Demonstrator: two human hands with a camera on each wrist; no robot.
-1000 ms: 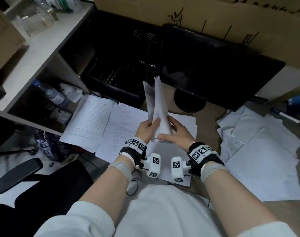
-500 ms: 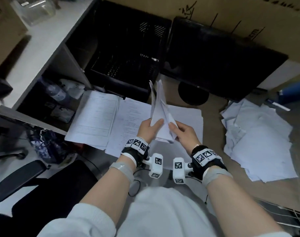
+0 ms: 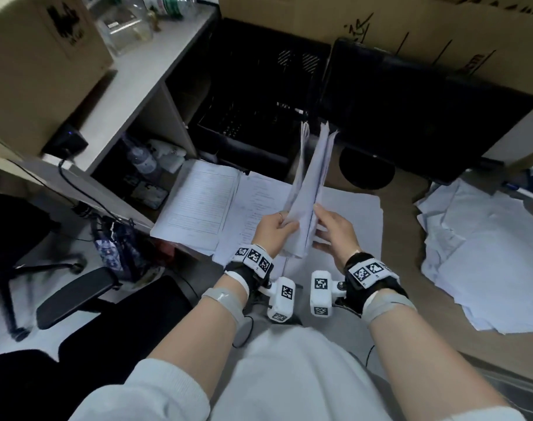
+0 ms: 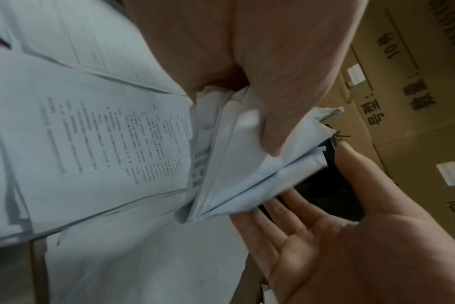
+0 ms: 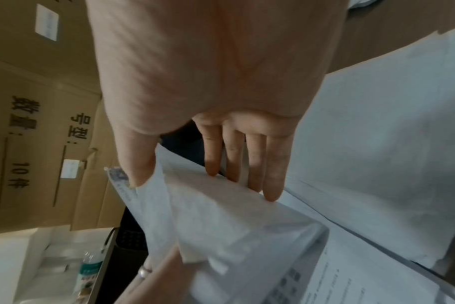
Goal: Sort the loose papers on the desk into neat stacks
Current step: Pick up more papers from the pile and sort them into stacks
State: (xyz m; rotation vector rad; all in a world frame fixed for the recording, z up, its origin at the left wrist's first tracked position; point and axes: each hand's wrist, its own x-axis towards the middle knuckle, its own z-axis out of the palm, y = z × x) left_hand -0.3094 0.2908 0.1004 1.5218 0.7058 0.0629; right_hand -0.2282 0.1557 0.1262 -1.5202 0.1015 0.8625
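Paper bundle (image 3: 309, 192) upright above desk (image 3: 411, 214) front edge, btwn your hands. Your L hand (image 3: 274, 230) grips its lower end, thumb curled on top. Your R hand (image 3: 335, 226) flat vs other side, fingers (image 5: 249, 164) straight. Loose pile (image 3: 484, 253) at desk's right edge.

My desk (image 3: 408, 205) is a brown top. Three flat paper stacks (image 3: 204, 205) lie side by side at 11 to 12 o'clock, a loose crumpled pile (image 3: 484, 256) at 3 o'clock, and the monitor's round black base (image 3: 367, 170) stands at 1 o'clock.
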